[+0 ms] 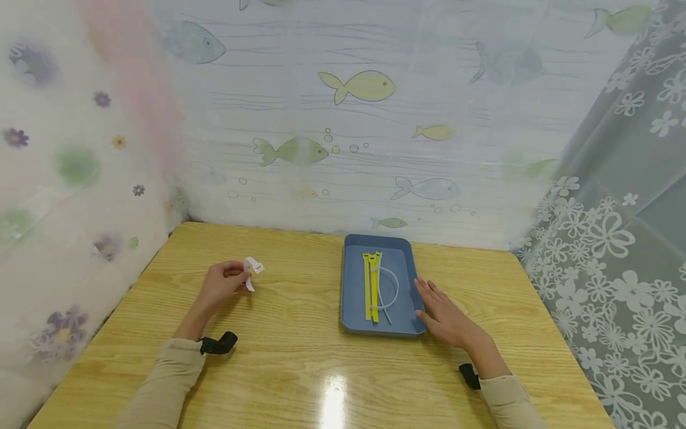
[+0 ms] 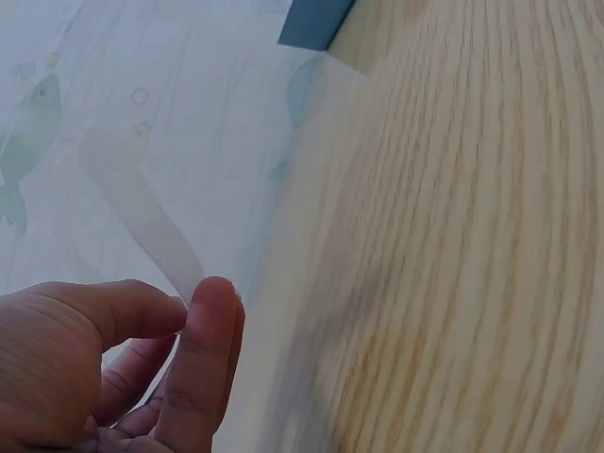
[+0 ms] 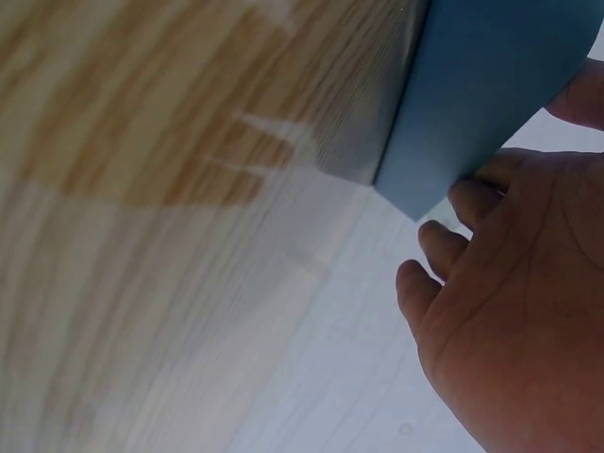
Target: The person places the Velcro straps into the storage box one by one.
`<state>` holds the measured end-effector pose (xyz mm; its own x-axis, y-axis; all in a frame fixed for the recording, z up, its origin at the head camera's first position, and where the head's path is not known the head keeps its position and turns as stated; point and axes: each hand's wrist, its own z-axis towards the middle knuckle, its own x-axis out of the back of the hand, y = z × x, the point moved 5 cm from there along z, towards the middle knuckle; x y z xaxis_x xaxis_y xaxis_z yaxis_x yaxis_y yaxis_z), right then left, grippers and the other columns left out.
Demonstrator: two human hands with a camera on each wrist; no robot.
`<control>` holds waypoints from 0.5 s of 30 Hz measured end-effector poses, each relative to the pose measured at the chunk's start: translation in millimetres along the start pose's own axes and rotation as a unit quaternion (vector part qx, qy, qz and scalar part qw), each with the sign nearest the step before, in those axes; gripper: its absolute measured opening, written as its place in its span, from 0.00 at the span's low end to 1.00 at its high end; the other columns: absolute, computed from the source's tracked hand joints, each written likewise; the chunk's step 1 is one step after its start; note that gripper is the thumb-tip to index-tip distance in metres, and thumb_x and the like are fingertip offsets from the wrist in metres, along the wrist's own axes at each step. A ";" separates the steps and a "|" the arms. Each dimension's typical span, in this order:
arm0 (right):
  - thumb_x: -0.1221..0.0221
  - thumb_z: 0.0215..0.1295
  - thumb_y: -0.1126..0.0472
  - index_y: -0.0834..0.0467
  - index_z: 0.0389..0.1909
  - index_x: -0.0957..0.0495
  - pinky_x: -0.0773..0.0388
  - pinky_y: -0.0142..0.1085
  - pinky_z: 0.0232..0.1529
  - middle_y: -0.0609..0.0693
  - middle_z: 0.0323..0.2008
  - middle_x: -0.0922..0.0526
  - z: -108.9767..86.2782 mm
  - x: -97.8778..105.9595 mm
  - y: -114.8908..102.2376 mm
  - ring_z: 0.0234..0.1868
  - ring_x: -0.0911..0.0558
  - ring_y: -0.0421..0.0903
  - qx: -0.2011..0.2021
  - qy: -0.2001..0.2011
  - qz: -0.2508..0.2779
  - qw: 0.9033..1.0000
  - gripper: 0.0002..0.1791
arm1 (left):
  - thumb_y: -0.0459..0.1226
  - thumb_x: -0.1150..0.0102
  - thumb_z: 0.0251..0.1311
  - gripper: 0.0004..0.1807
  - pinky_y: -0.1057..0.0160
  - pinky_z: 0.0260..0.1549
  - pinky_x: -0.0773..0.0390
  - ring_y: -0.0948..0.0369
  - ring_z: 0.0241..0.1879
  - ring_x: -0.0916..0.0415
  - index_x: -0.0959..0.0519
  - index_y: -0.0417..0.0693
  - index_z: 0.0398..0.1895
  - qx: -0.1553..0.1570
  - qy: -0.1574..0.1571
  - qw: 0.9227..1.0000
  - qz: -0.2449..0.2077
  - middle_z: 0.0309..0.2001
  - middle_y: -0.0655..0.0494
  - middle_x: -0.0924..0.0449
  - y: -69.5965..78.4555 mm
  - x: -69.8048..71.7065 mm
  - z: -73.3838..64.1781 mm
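Note:
My left hand (image 1: 221, 287) pinches a white cable strap (image 1: 248, 281) between thumb and fingers, above the left part of the table; the strap is bent over, with a slotted head at its end. In the left wrist view the strap (image 2: 142, 212) arcs up from the fingertips. A blue tray (image 1: 354, 286) lies right of centre. Several yellow cable straps (image 1: 367, 292) lie lengthwise in it, beside a white strap (image 1: 397, 286) curved into a loop. Against the tray's right wall rests my right hand (image 1: 449, 317), its fingers extended. The right wrist view shows those fingers at the tray's side (image 3: 472, 104).
The wooden table (image 1: 289, 357) carries the tray near its back edge. Behind it hangs a fish-printed sheet (image 1: 300, 190), with a flower-printed sheet (image 1: 69, 250) on the left and a floral lace curtain (image 1: 616, 286) on the right.

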<state>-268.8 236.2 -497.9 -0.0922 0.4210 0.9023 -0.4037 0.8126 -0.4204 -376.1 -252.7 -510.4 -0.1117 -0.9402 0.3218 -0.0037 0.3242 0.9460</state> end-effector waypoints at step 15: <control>0.51 0.80 0.57 0.70 0.79 0.52 0.53 0.66 0.76 0.67 0.79 0.52 17.9 -2.0 -1.5 0.78 0.53 0.71 -0.030 0.003 -0.001 1.000 0.36 | 0.32 0.44 0.73 0.22 0.65 0.39 0.14 0.65 0.39 0.19 0.30 0.26 0.65 -0.018 -0.046 0.999 0.003 0.52 0.32 0.20 16.5 -16.1 38.2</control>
<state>-284.3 227.0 -497.4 -0.0864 0.4223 0.9023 -0.3493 0.8354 -0.4244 -412.3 -228.2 -501.5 -0.2022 -0.9240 0.3245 0.0327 0.3248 0.9452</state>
